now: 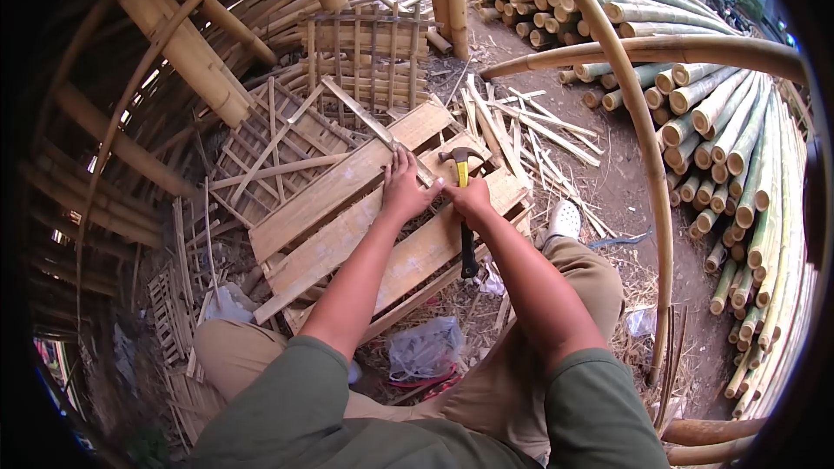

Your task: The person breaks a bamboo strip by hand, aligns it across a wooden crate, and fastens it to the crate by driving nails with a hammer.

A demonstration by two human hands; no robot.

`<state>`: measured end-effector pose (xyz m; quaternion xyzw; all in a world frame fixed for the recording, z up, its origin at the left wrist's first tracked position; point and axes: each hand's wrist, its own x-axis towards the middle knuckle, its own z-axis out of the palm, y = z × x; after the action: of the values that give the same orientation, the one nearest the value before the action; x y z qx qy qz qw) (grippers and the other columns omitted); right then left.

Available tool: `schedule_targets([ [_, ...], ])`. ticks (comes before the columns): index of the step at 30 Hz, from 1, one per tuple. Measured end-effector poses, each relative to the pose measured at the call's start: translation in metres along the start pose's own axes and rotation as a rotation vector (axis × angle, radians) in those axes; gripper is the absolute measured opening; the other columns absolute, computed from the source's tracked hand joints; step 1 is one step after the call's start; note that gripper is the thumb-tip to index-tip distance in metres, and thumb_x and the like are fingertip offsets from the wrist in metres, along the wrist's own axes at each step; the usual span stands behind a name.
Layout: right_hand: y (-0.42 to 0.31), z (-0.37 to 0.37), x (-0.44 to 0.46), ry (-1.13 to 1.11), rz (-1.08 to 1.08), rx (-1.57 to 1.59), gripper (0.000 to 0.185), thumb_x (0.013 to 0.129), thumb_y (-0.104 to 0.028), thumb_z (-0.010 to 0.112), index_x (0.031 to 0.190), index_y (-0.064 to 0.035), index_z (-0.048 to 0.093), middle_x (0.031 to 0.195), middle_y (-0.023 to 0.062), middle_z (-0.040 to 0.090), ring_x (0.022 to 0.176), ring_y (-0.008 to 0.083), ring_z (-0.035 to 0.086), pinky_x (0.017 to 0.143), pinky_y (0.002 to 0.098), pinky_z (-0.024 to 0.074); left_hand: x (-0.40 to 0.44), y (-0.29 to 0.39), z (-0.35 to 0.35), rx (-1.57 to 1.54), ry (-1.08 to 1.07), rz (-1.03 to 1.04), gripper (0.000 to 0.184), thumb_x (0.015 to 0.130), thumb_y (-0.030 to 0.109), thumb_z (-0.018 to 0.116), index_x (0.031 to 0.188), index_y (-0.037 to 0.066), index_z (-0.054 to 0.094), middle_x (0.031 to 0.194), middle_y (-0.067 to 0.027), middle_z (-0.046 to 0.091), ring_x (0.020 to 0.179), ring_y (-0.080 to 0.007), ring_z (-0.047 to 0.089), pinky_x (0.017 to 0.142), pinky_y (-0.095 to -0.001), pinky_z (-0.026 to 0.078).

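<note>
A narrow bamboo strip (360,115) lies slantwise over a slatted wooden pallet (334,193). On the strip rests my left hand (407,188), its fingers spread over the strip near its lower end. My right hand (469,198) is closed round the handle of a hammer (462,175) with a yellow and black grip. The dark claw head points up and away from me, and the black handle end hangs below the hand. The thumbs of both hands nearly meet at the strip's end. Whether a nail is there cannot be made out.
Split bamboo strips (543,135) lie scattered beyond the pallet. Woven bamboo panels (365,56) stand behind it. Cut bamboo poles (717,122) are stacked at the right, behind a curved pole (638,122). A clear plastic bag (426,347) lies between the legs.
</note>
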<state>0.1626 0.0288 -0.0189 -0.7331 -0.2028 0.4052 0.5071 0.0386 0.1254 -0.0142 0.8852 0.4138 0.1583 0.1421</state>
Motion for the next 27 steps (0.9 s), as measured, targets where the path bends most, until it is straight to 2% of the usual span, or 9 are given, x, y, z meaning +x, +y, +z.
schedule_targets([
  [2, 0.004, 0.000, 0.002, 0.016, -0.032, -0.008, 0.030, 0.078, -0.023, 0.078, 0.068, -0.0027, 0.058, 0.058, 0.0061, 0.058, 0.045, 0.0168, 0.055, 0.040, 0.0345, 0.0428, 0.000, 0.003, -0.003, 0.014, -0.025, -0.007, 0.103, 0.081, 0.058, 0.063, 0.147, -0.011, 0.025, 0.157, -0.0299, 0.018, 0.148, -0.0365, 0.017, 0.121, -0.0451, 0.013],
  [15, -0.003, -0.002, -0.001, 0.023, -0.028, -0.064, 0.024, 0.076, -0.019, 0.076, 0.071, 0.0000, 0.063, 0.062, 0.0083, 0.062, 0.050, 0.0183, 0.060, 0.046, 0.0352, 0.0477, 0.006, 0.000, -0.015, 0.032, -0.155, 0.064, 0.098, 0.082, 0.052, 0.064, 0.144, -0.016, 0.028, 0.152, -0.0382, 0.019, 0.145, -0.0457, 0.018, 0.120, -0.0506, 0.014],
  [17, -0.003, 0.000, -0.002, 0.029, -0.063, -0.036, 0.022, 0.078, -0.015, 0.075, 0.072, -0.0049, 0.057, 0.054, 0.0024, 0.053, 0.040, 0.0135, 0.050, 0.037, 0.0306, 0.0385, 0.006, -0.005, -0.018, 0.021, -0.167, 0.091, 0.097, 0.082, 0.052, 0.063, 0.143, -0.015, 0.029, 0.152, -0.0384, 0.019, 0.145, -0.0468, 0.019, 0.119, -0.0520, 0.015],
  [21, -0.002, 0.000, 0.000, 0.031, -0.085, -0.038, 0.021, 0.077, -0.015, 0.074, 0.070, -0.0046, 0.057, 0.053, 0.0026, 0.053, 0.040, 0.0138, 0.050, 0.037, 0.0305, 0.0384, 0.008, -0.011, -0.018, 0.141, -0.227, 0.202, 0.088, 0.088, 0.051, 0.057, 0.143, -0.013, 0.031, 0.151, -0.0383, 0.022, 0.143, -0.0492, 0.022, 0.117, -0.0553, 0.019],
  [23, -0.003, -0.001, 0.001, 0.027, -0.035, -0.087, 0.024, 0.075, -0.019, 0.077, 0.073, 0.0009, 0.064, 0.064, 0.0090, 0.064, 0.053, 0.0188, 0.061, 0.048, 0.0351, 0.0485, 0.008, -0.009, -0.018, 0.184, -0.235, 0.215, 0.085, 0.090, 0.050, 0.054, 0.143, -0.013, 0.032, 0.150, -0.0381, 0.024, 0.142, -0.0498, 0.023, 0.116, -0.0561, 0.020],
  [27, 0.005, 0.002, 0.009, 0.028, -0.043, -0.087, 0.025, 0.075, -0.020, 0.078, 0.073, 0.0009, 0.064, 0.065, 0.0092, 0.064, 0.052, 0.0186, 0.061, 0.048, 0.0353, 0.0480, 0.009, -0.009, -0.018, 0.243, -0.252, 0.223, 0.083, 0.094, 0.050, 0.049, 0.143, -0.014, 0.030, 0.149, -0.0386, 0.025, 0.143, -0.0491, 0.023, 0.115, -0.0566, 0.023],
])
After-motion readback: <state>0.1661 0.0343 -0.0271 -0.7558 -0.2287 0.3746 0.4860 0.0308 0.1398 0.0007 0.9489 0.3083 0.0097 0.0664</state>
